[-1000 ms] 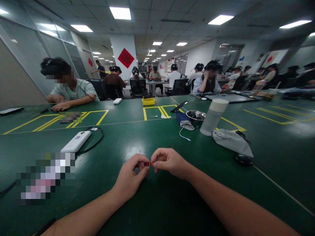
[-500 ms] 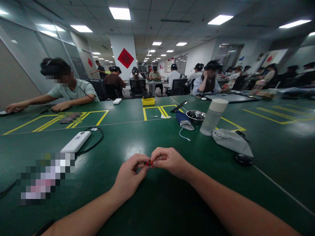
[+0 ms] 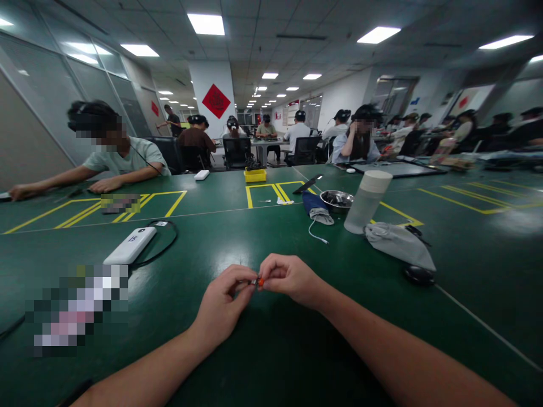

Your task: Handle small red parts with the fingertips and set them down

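Just above the green table, both hands meet fingertip to fingertip in the middle of the view. My left hand is closed, its thumb and fingers pinching the left side of a small orange and dark piece. From the other side my right hand is closed too, pinching the orange end between thumb and forefinger. Most of the piece is covered by the fingers, and its kind is too small to make out.
On the left lie a white power bank and its black cable. To the right stand a frosted bottle and a metal bowl, near a grey pouch and a black mouse. Across the table sits a person.
The small piece looks slightly turned between my fingertips: red showed near the left fingers before, now a greyish part shows there. Both hands stay in nearly the same place.
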The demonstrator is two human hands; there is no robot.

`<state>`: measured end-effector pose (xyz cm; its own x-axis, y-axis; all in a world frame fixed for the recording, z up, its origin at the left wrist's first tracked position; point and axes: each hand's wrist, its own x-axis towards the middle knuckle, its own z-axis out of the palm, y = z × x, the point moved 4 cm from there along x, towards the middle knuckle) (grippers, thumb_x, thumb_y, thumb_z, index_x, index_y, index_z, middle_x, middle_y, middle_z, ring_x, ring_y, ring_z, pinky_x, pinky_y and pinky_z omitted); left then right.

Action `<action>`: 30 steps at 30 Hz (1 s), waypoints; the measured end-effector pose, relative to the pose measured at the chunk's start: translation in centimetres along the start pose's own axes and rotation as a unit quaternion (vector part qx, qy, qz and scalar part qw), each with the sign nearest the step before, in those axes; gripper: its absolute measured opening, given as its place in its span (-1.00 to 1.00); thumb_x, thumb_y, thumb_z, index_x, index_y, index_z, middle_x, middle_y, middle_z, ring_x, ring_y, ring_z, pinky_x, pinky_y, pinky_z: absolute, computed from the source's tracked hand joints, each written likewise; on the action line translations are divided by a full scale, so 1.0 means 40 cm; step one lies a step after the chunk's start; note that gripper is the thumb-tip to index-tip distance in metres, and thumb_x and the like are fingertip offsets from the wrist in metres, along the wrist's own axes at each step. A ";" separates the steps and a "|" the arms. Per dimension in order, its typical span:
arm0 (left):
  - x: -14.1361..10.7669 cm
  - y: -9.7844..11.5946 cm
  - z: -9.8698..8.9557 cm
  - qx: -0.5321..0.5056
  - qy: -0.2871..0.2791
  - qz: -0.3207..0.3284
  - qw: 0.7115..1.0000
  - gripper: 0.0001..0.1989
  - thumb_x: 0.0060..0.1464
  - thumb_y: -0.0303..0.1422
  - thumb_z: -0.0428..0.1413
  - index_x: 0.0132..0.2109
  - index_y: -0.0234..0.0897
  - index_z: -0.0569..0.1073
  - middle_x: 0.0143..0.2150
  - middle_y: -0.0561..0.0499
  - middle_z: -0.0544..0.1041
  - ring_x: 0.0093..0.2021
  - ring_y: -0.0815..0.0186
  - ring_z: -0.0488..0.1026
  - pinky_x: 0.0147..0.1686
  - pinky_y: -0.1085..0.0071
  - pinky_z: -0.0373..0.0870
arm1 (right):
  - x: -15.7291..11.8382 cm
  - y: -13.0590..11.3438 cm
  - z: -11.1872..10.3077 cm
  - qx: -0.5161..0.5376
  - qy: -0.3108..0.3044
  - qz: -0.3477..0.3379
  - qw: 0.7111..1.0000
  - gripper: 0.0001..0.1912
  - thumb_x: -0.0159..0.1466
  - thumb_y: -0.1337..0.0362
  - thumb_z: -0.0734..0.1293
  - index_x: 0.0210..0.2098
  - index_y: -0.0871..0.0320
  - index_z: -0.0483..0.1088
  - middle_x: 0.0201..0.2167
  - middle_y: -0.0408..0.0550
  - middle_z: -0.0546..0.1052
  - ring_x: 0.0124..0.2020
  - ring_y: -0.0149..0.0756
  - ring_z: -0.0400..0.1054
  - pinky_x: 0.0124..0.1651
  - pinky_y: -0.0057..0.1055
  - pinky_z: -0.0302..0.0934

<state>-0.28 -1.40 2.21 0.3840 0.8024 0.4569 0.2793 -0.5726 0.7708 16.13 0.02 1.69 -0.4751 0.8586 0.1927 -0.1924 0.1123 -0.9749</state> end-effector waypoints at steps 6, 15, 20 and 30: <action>-0.001 -0.002 0.001 -0.019 -0.010 0.007 1.000 -0.83 0.11 -0.52 0.06 -0.17 -0.21 0.46 -0.19 -0.01 0.48 -0.23 0.34 0.45 -0.23 0.42 0.39 | 0.001 -0.003 -0.003 -0.022 0.001 -0.014 1.000 -0.85 0.05 0.35 0.45 -0.40 0.25 0.42 -0.33 -0.06 0.47 -0.30 -0.35 0.45 -0.14 -0.35 0.32; -0.002 -0.006 0.011 -0.068 -0.023 -0.047 0.996 -0.80 0.10 -0.49 0.08 -0.10 -0.23 0.41 -0.22 0.00 0.53 -0.25 0.33 0.50 -0.19 0.36 0.43 | -0.004 0.011 -0.003 -0.052 -0.009 0.042 0.998 -0.75 0.09 0.38 0.40 -0.23 0.25 0.35 -0.43 -0.08 0.52 -0.38 -0.37 0.46 -0.28 -0.45 0.29; -0.003 -0.013 0.020 -0.110 -0.012 -0.066 0.992 -0.69 0.07 -0.53 0.08 -0.03 -0.23 0.33 -0.19 -0.03 0.52 -0.20 0.31 0.51 -0.18 0.35 0.45 | -0.007 0.002 0.007 -0.090 -0.025 0.014 0.996 -0.72 0.09 0.46 0.35 -0.18 0.23 0.35 -0.41 -0.11 0.50 -0.40 -0.41 0.44 -0.36 -0.50 0.26; -0.005 -0.020 0.027 -0.147 -0.010 -0.076 0.986 -0.59 0.04 -0.56 0.06 0.04 -0.23 0.25 -0.14 -0.05 0.49 -0.17 0.31 0.51 -0.16 0.34 0.45 | -0.010 -0.047 0.025 -0.337 -0.056 -0.130 0.931 -0.61 0.07 0.53 0.30 -0.11 0.18 0.42 -0.29 -0.08 0.39 -0.37 -0.44 0.33 -0.29 -0.49 0.26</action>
<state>0.38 -1.29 1.02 0.3760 0.8698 0.3195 0.0697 -0.3704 0.9262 15.84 -1.04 3.54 -0.5818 0.7049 0.4056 0.2511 0.6301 -0.7348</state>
